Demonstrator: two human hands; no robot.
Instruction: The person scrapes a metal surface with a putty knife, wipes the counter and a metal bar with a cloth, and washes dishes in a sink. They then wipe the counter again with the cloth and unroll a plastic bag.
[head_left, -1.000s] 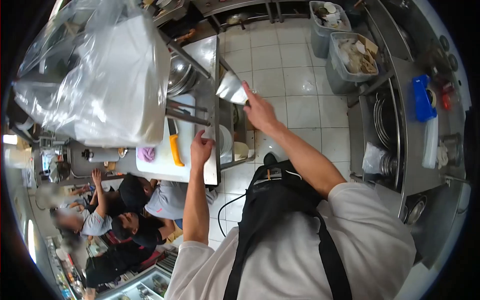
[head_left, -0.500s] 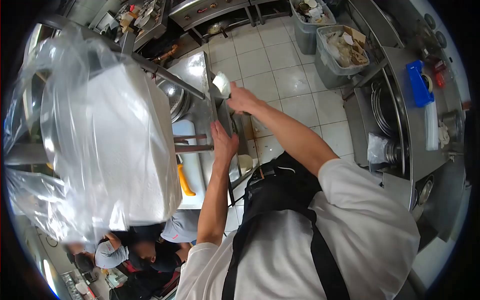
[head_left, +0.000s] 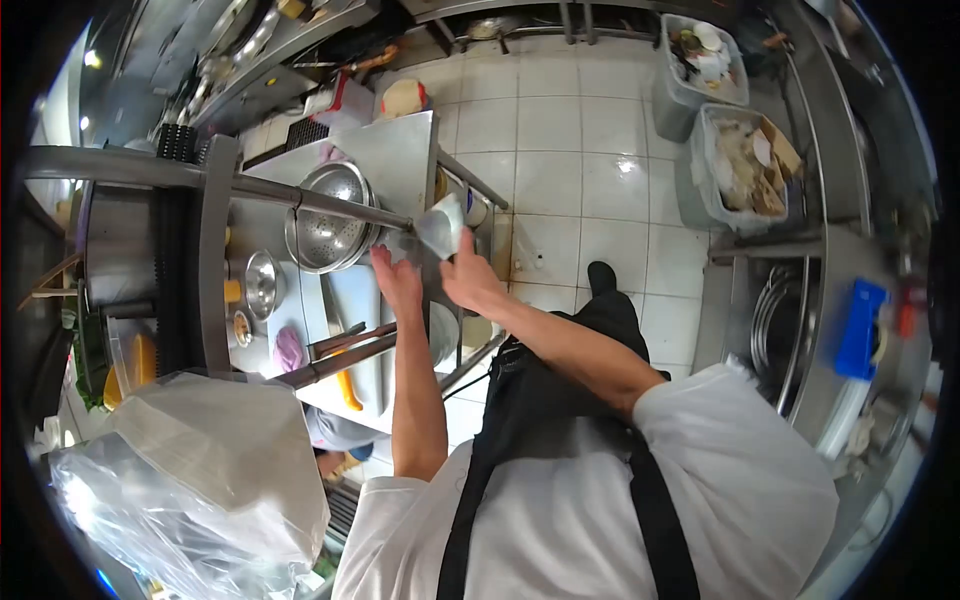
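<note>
1. Swinging round since a moment ago, the view drops the big plastic-wrapped bundle (head_left: 190, 490) to the lower left, and the steel worktop (head_left: 395, 150) with its colander (head_left: 328, 215) now shows.
2. Right hand (head_left: 470, 280) has its fingers closed round a white cloth (head_left: 440, 228), held at the worktop's edge.
3. Left hand (head_left: 398, 280) lies beside it; finger spread, can't tell.
4. Best to keep that cloth bunched firmly and wipe steadily.

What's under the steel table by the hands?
Under the table, a lower shelf holds stacked white plates and a bowl. The tabletop hides the rest.
</note>
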